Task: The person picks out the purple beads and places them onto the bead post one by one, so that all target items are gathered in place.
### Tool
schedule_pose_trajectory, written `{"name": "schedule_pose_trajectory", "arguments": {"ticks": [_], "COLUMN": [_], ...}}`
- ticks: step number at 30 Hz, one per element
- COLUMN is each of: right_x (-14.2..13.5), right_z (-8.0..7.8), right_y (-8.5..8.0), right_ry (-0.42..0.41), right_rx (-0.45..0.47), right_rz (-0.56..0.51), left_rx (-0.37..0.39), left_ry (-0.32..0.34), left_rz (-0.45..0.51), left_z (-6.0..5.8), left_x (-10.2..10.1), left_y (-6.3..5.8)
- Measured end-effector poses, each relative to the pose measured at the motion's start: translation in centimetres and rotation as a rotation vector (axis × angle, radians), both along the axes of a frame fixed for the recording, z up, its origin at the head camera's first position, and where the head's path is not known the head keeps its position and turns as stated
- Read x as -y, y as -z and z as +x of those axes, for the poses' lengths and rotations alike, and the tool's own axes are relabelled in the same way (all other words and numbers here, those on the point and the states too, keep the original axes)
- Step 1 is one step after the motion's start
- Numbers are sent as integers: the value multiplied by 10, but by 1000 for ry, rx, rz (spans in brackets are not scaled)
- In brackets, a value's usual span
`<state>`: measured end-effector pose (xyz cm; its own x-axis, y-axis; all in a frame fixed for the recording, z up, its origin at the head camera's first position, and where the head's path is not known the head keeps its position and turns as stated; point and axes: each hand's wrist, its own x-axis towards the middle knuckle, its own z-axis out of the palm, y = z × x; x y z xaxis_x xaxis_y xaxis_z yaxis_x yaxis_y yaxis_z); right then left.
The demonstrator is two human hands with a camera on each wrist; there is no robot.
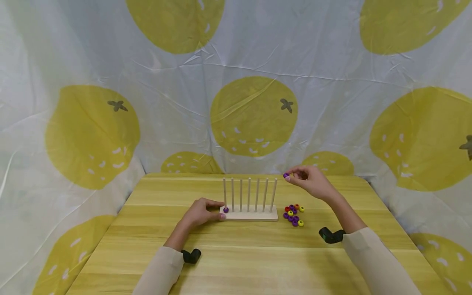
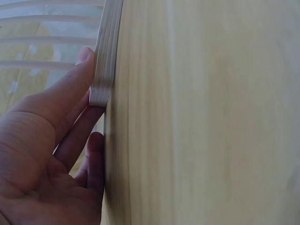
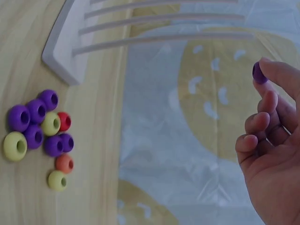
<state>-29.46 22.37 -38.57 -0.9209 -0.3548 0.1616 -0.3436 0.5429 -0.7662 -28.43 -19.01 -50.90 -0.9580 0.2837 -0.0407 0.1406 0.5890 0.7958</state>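
A pale wooden peg stand (image 1: 250, 216), with several upright pegs in one row, sits on the table. My left hand (image 1: 199, 212) grips its left end, the thumb along the front edge and the other fingers around the end and behind. At the foot of the leftmost peg sits a purple bead (image 1: 225, 210). My right hand (image 1: 312, 181) pinches another purple bead (image 3: 257, 73) between thumb and index finger, raised to the right of the rightmost peg, near the height of the peg tops. The remaining fingers of that hand are bent and hold nothing.
Loose beads in purple, yellow (image 3: 15, 146), red (image 3: 64, 121) and orange (image 3: 64, 163) lie clustered on the wooden table (image 1: 236, 262), right of the stand. A fruit-patterned curtain (image 1: 324, 123) hangs behind the table. Each wrist wears a black device.
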Motion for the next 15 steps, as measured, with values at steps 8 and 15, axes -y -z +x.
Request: {"name": "schedule_pose_trajectory", "arguments": {"ticks": [8,15], "right_x": [26,44], "right_z": [-1,-2], "right_y": [-13,-19], "right_ry": [-50,-71], "right_rx": [-16,-37], "right_rz": [-22,-16], "left_rx": [13,9], "left_ry": [0,11], "left_rz": [19,14], "left_z": [0,0], "left_x": [1,1], "left_y": [0,-2]}}
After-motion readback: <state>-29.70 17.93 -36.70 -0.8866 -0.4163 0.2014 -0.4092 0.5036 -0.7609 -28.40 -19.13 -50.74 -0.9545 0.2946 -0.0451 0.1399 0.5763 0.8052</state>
